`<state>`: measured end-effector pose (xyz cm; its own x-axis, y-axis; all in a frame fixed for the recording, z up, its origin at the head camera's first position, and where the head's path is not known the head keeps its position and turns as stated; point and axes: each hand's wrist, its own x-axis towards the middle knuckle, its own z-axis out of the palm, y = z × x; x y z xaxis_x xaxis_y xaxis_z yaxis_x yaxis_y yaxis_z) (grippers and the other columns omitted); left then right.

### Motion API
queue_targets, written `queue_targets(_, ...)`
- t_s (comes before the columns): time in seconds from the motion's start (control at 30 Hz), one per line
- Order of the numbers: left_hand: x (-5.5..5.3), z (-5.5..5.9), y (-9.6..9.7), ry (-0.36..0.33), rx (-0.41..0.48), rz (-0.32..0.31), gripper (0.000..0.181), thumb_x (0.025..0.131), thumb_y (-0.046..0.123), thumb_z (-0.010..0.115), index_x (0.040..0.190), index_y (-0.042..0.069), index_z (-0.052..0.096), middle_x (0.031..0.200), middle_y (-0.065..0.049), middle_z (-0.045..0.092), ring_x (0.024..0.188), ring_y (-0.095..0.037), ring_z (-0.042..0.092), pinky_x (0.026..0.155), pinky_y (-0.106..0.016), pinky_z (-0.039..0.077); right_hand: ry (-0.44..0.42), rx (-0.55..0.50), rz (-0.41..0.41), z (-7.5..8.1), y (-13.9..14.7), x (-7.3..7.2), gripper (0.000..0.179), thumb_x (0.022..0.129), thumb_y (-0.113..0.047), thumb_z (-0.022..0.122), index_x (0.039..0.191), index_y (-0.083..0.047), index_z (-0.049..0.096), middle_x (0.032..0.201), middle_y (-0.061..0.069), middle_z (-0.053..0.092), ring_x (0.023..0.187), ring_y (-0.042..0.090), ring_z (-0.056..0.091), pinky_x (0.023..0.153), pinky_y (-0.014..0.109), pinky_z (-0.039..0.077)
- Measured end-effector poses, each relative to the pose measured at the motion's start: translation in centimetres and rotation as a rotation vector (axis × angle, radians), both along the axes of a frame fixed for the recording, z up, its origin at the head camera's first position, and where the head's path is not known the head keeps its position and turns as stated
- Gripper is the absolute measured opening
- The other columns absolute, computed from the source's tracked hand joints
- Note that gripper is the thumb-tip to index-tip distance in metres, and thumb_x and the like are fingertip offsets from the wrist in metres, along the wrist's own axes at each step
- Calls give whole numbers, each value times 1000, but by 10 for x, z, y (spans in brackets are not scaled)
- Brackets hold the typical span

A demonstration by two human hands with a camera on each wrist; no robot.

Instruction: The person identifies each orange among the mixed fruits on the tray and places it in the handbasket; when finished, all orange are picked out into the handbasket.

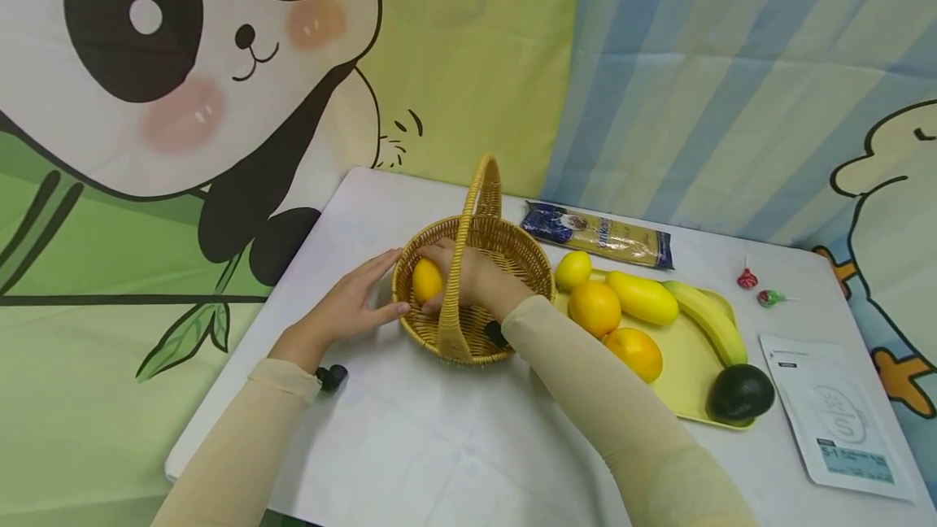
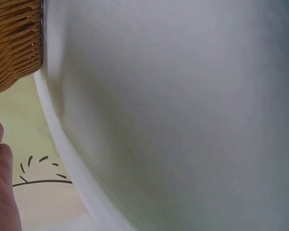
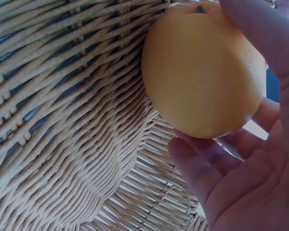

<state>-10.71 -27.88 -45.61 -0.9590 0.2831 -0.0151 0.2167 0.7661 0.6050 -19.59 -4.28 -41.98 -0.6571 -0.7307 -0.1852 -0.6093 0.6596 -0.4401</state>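
Note:
My right hand (image 1: 476, 276) reaches under the handle into a wicker basket (image 1: 538, 259). It holds an orange (image 3: 202, 72) between thumb and fingers, close against the woven inner wall in the right wrist view. From above, the orange (image 1: 427, 281) shows at the basket's left side. My left hand (image 1: 351, 299) is at the outer left side of the basket, thumb and fingers spread apart, fingertips right at the rim. Only some fingers of the left hand (image 2: 2, 178) show at the edge of the left wrist view, below the basket wall (image 2: 14, 43).
Right of the basket, a yellow tray (image 1: 681, 389) bears two oranges (image 1: 594, 309), a lemon (image 1: 573, 271), a long yellow fruit (image 1: 642, 298), a banana (image 1: 710, 324) and a dark green avocado (image 1: 741, 393). Behind lies a pasta packet (image 1: 600, 234). Two lollipops (image 1: 747, 278) and a white pouch (image 1: 834, 421) lie farther right.

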Motion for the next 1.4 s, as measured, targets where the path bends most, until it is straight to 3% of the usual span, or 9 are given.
queue_targets(0.27,1,-1,0,-10,-1,5,97,92,57,74,169,28,22,175,-5,25,162,-34,25,129,-62,25,25,35,20,6,6,0,105,77,-55,90,162,-19,38,162,11,44,149,30,44,123,46,42)
queue_targets(0.4,0,-1,0,-4,-4,8,97,92,58,74,168,29,22,175,-3,25,161,-34,25,129,-62,25,0,-23,0,14,16,-1,103,75,-53,92,160,-22,42,162,7,48,149,28,46,125,45,40)
queue_targets(0.53,-1,-2,0,-15,-16,19,96,92,59,73,168,31,21,175,-2,24,162,-35,25,128,-64,26,35,-95,-10,23,31,-1,100,74,-46,95,158,-19,47,158,11,52,146,29,51,124,43,42)
queue_targets(0.73,-2,-4,0,-13,-22,19,97,92,59,73,169,30,21,175,-4,25,161,-36,26,127,-66,26,113,-85,-33,42,50,3,93,79,-43,91,158,-20,48,154,11,53,140,26,55,123,39,44)
queue_targets(0.9,-2,-4,0,-4,-12,21,97,91,59,74,168,30,22,175,-4,26,160,-37,27,127,-67,26,137,-91,-78,64,67,12,90,82,-53,86,155,-14,50,160,9,48,146,28,50,123,43,44)
queue_targets(1.2,-3,-7,-3,8,-18,16,97,92,58,74,168,30,21,175,-6,26,160,-39,27,126,-69,26,179,-171,-128,97,102,26,90,84,-57,83,159,-27,44,163,3,44,148,26,46,121,51,44)
queue_targets(1.4,-5,-9,-3,2,-23,10,98,91,60,74,169,32,20,175,-5,26,160,-38,27,125,-69,27,201,-219,-169,111,126,34,90,85,-54,84,160,-26,43,161,2,44,145,26,49,118,50,48)
